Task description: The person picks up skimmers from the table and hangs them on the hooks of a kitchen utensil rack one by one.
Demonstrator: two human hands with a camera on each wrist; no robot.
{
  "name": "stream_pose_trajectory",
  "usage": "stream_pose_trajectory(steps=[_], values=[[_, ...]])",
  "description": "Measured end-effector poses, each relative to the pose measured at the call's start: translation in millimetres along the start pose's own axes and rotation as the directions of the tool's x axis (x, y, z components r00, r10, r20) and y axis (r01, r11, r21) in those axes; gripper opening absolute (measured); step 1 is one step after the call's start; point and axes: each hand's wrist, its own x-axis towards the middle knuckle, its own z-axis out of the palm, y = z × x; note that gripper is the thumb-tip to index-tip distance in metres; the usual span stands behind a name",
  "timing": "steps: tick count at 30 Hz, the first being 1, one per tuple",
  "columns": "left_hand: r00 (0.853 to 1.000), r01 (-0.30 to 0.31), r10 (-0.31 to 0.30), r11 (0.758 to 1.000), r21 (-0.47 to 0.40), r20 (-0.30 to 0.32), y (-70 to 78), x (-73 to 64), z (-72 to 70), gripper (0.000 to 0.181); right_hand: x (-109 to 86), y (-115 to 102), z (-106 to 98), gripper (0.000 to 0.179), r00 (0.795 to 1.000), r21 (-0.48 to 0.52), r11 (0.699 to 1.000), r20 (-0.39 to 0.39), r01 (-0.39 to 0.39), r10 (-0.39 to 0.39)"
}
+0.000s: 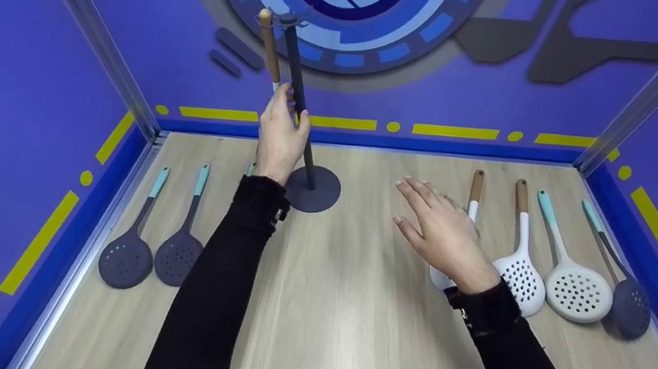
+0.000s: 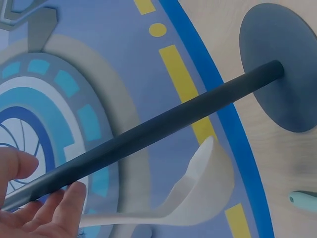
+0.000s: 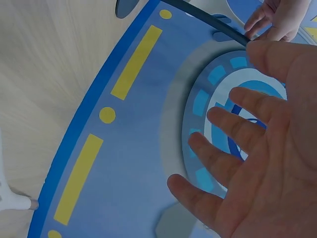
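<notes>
A dark utensil stand (image 1: 298,77) has a round base and hooks at its top. A white ladle (image 2: 203,193) with a wooden handle hangs from one hook, its bowl beside the pole in the left wrist view. My left hand (image 1: 279,136) is at the ladle's neck, close about the pole, its thumb apart from the fingers. The pole passes between them, and the fingers overlap the ladle's shaft. My right hand (image 1: 443,230) hovers palm down with fingers straight, holding nothing. Beneath it lies a white utensil with a wooden handle (image 1: 477,185), its head mostly hidden.
At left lie two dark skimmers (image 1: 125,260) with turquoise handles, and another turquoise handle (image 1: 252,169) shows behind my left arm. On the right are a white slotted turner (image 1: 525,287), a pale skimmer (image 1: 579,293) and a dark skimmer (image 1: 632,308). Blue panels wall the wooden table (image 1: 326,331).
</notes>
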Motion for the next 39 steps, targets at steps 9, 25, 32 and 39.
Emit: stream_pose_trajectory(steps=[9, 25, 32, 39], values=[[0.996, -0.037, 0.039, 0.999, 0.025, -0.082, -6.3, 8.2, 10.8, 0.053, 2.6, 4, 5, 0.066, 0.996, 0.017, 0.996, -0.031, -0.083, 0.084], [0.997, -0.062, 0.065, 0.994, 0.091, -0.028, 2.4, 8.1, 28.3, 0.045, 12.9, 23, 13, 0.057, 0.960, 0.091, 0.960, -0.073, -0.264, 0.271], [0.998, -0.056, 0.058, 0.991, 0.120, -0.020, 1.9, 8.4, 28.4, 0.043, 15.7, 32, 16, 0.060, 0.945, 0.116, 0.940, -0.023, -0.320, 0.325], [0.997, -0.066, 0.069, 0.990, 0.125, -0.017, 2.2, 8.9, 28.7, 0.044, 15.6, 44, 21, 0.062, 0.920, 0.139, 0.910, 0.031, -0.392, 0.391]])
